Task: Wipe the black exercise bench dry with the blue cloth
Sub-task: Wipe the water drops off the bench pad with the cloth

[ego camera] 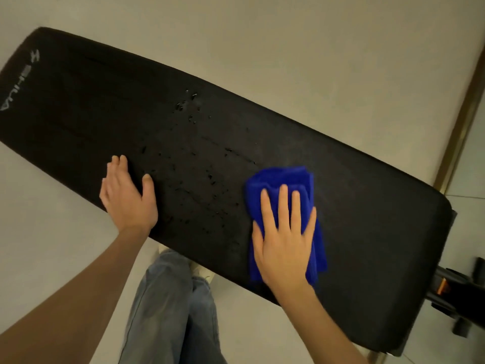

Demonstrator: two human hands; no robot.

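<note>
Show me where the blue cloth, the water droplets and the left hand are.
blue cloth (284,177), head view, on its bunched upper fold.
water droplets (183,105), head view, on the upper cluster of drops.
left hand (128,198), head view, on the back of the hand.

The floor is pale beige-grey, smooth and matt, with no visible joints across the far and left parts of the view. On the right a narrow brass-coloured strip runs diagonally from the far right corner toward the near side. Beyond that strip lie lighter, slightly glossy tiles, crossed by a thin grout line. The light is dim, warm and soft, casting only faint shadows on the floor.
</note>
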